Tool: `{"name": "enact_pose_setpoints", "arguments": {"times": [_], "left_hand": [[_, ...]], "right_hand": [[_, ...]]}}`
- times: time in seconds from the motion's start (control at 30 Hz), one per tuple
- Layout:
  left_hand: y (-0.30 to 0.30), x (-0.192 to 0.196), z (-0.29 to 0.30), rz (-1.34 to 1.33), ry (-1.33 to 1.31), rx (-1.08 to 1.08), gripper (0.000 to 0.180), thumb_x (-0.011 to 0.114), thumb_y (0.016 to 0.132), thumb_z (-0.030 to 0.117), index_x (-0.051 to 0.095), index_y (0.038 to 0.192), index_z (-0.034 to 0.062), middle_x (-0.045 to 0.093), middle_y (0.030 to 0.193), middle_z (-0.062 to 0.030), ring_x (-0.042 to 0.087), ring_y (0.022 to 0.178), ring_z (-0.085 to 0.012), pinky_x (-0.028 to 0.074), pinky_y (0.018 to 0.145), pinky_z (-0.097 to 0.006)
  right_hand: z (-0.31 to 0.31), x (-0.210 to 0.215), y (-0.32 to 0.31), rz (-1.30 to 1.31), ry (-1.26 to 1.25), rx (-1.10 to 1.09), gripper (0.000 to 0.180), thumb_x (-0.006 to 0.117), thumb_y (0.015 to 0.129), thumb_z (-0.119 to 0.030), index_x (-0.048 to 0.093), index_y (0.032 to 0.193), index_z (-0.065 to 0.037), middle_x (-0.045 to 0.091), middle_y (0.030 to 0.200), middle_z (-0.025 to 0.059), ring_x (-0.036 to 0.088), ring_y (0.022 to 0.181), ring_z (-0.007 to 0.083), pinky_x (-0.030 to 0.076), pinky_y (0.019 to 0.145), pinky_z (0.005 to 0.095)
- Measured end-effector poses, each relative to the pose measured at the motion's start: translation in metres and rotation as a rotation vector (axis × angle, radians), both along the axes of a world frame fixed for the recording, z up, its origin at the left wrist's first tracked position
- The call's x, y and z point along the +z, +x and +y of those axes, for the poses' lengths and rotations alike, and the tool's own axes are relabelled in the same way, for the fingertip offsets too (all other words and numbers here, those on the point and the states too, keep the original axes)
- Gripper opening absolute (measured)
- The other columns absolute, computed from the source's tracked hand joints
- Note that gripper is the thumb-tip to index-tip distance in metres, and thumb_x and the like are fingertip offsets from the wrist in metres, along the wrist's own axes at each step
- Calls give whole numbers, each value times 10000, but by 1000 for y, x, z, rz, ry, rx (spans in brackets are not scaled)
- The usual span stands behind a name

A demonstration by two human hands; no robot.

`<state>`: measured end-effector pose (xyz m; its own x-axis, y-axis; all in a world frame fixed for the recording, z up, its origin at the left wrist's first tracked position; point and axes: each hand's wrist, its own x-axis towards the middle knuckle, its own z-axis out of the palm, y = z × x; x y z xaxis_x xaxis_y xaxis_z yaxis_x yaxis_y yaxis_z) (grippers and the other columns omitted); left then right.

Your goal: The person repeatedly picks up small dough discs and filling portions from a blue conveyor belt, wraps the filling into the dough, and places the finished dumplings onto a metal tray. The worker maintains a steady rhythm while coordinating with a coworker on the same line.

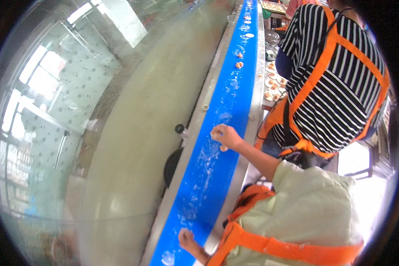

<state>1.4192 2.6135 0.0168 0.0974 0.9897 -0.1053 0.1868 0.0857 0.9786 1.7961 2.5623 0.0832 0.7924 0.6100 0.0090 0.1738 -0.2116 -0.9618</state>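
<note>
Over the blue conveyor belt (210, 164), my right hand (226, 135) reaches out from a pale green sleeve. Its fingertips are pinched together around something small and pale that I cannot make out. Just below that hand, an orange-brown piece (224, 148) lies on the belt. Nearer the lower edge, my left hand (187, 238) hovers over the belt with its fingers curled in; whatever they hold is hidden. Close to it on the belt is a whitish translucent patch (168, 258). Farther along lie small orange-brown pieces (239, 65) and a white oval piece (249, 35).
A co-worker in a striped top (332, 80) with orange straps stands close on the right. Beyond the belt's metal rim, white shells with orange-brown pieces (274, 84) are laid out. A black knob (179, 128) sticks out on the left beside the wide pale panel (137, 146).
</note>
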Motion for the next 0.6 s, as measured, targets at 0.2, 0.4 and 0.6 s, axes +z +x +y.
{"name": "enact_pose_setpoints", "arguments": {"times": [0.2,0.4,0.6], "left_hand": [[-38,-9,-15,-57,-39,34,180,576,688,92,547,842,2,531,764,-51,476,618,-125,402,517,-234],[-58,-15,-22,-107,-115,5,203,579,693,68,526,884,20,540,800,-47,509,659,-141,403,559,-238],[-53,-18,-8,-106,-153,-11,196,561,692,42,540,878,-14,525,776,-53,480,678,-135,409,590,-237]], "right_hand": [[-6,11,-40,152,36,41,195,558,727,-143,566,871,-13,578,730,97,541,431,173,449,400,273],[-20,-28,-48,-240,-42,7,149,564,691,-126,601,797,-28,593,708,98,572,625,164,455,579,279],[-39,-52,-29,-151,-175,-57,152,571,704,-122,602,809,-16,587,722,81,543,664,148,437,618,275]]}}
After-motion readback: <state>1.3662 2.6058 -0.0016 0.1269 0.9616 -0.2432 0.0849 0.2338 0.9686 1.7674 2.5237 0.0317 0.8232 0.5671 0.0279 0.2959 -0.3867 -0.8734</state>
